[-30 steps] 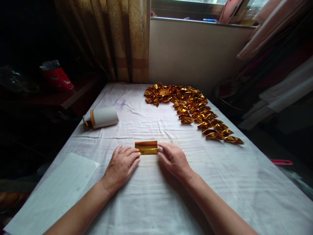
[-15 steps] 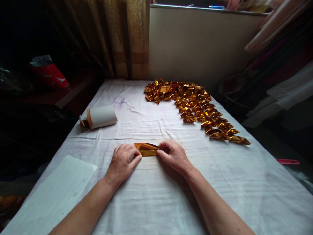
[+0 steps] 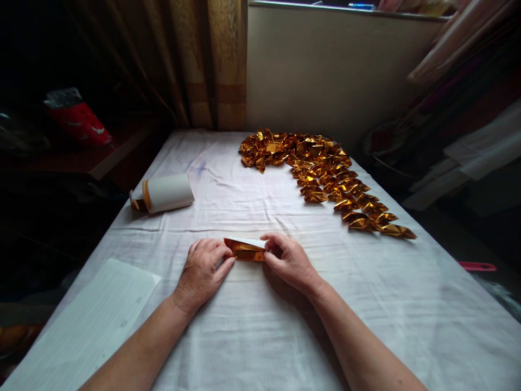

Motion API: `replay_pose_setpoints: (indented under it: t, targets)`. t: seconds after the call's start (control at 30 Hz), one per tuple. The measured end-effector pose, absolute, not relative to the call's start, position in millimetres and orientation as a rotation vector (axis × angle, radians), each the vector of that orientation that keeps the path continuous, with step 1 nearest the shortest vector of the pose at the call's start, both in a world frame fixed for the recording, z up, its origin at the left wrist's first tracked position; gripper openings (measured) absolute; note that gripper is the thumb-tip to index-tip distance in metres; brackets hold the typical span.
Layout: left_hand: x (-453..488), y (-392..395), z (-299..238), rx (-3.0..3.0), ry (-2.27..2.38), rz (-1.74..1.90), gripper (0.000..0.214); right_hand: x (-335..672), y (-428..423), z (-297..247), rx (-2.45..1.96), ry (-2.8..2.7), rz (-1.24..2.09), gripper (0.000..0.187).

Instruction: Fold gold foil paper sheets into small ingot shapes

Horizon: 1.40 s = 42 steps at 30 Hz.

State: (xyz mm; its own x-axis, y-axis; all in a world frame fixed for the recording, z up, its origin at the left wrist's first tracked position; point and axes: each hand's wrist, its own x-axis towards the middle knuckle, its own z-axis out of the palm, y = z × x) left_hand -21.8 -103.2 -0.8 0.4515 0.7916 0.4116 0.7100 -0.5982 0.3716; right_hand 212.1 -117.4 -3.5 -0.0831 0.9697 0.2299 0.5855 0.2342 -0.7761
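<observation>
A strip of gold foil paper (image 3: 249, 254), partly folded, lies between my hands near the middle of the table. Its far edge is turned over toward me and shows a white back. My left hand (image 3: 204, 266) pinches the left end between thumb and fingers. At the right end, my right hand (image 3: 287, 259) grips the paper with thumb below and fingers curled at the upper edge. Beyond, many folded gold foil pieces (image 3: 313, 160) sit in a pile and in rows at the far right.
A white paper roll (image 3: 169, 193) with an orange band and gold foil at its end lies on its side at left. Lined paper sheets (image 3: 93, 320) rest at the left front. A white cloth (image 3: 228, 336) covers the table; a curtain (image 3: 226, 65) hangs behind.
The foil's far edge has lifted and turned over, so its white back now shows. Both hands stay in nearly the same place, still holding the ends.
</observation>
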Motion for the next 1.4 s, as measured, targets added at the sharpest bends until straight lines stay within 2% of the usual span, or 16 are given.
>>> replay_pose_setpoints:
  t: [0.17,0.33,0.43,0.57,0.87,1.13,1.23,1.4]
  targets:
    - [-17,-115,4,2.626,1.233,1.014,0.019,205,-121,-3,-1.425,-1.565,0.425,0.025]
    - [-5,-127,0,2.476,1.188,1.022,0.046,190,-127,3,-1.294,-1.563,0.250,0.024]
    - [-2,-130,-2,2.330,1.208,0.986,0.053,181,-131,7,-1.210,-1.627,0.150,0.026]
    - [1,-131,1,2.180,1.217,0.989,0.051,173,-135,10,-1.152,-1.698,0.121,0.027]
    - [1,-124,11,1.899,1.286,1.103,0.027,168,-139,8,-1.142,-1.828,0.190,0.034]
    - [-15,-114,6,2.007,1.189,1.259,0.019,185,-132,7,-1.194,-1.663,0.100,0.063]
    - [-17,-113,5,2.180,1.114,1.320,0.021,190,-132,7,-1.135,-1.734,0.077,0.056]
    - [-23,-109,1,2.405,1.082,1.272,0.025,197,-131,-1,-1.130,-1.884,0.121,0.030]
